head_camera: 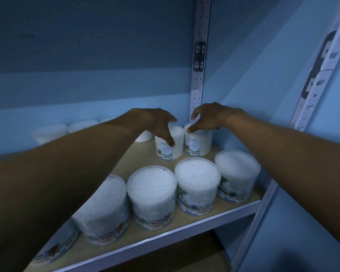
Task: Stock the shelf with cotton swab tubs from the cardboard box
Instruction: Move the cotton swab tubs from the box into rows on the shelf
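Clear cotton swab tubs stand on a wooden shelf board. My left hand reaches to the back right corner and grips the top of a tub, with the thumb down its front. Beside it, my right hand grips the lid edge of the corner tub; the two tubs stand side by side, almost touching. A front row of several tubs labelled "COTTON BUDS" lines the shelf edge. The cardboard box is out of view.
More tubs stand along the back wall at the left, partly hidden by my left arm. A perforated metal upright rises in the back corner and another at the front right. A lower shelf lies below in shadow.
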`<state>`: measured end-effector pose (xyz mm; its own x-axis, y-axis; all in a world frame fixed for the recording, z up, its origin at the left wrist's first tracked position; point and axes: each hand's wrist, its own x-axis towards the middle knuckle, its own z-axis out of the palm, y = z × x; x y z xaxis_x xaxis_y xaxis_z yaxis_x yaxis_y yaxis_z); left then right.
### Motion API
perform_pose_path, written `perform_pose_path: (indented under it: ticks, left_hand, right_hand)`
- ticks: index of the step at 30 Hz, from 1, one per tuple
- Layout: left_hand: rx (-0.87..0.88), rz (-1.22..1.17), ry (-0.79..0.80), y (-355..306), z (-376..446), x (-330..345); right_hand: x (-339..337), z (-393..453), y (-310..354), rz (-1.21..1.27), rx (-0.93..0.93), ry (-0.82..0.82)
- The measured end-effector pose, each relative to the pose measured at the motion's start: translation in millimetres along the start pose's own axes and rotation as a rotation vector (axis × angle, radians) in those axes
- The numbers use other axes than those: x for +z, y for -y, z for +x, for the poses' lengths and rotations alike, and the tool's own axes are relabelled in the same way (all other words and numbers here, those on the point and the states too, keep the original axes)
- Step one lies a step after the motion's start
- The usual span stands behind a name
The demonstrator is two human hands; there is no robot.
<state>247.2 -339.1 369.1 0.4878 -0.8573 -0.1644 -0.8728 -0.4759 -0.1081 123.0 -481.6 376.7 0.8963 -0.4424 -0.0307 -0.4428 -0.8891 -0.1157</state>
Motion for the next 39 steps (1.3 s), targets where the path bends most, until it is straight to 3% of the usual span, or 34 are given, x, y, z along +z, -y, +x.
perform_pose_path:
  ticks: [9,24,30,35,39]
  left_hand:
    - [0.029,-0.027,0.028,-1.7,7.8,-1.9]
    - [-0.159,-0.229,0.064,-20.3,4.6,-5.7]
    - [-0.091,-0.22,0.035,-9.5,6.2,-13.4]
    - [-0.033,-0.172,0.095,-3.6,9.5,-14.8]
    - [-0.036,-0.288,0.145,-3.9,11.9,-10.2]
  right_hand:
    - [2.7,4.1,5.1,0.022,0.003,0.052]
    - [5.0,14.3,-10.3,0.044,-0.078,0.158]
    - [-5.6,17.6,-11.4,0.057,-0.06,0.002]
    - [-5.6,14.7,-7.4,0.032,-0.036,0.032]
    - [0.4,15.7,-4.2,0.023,-0.04,0.051]
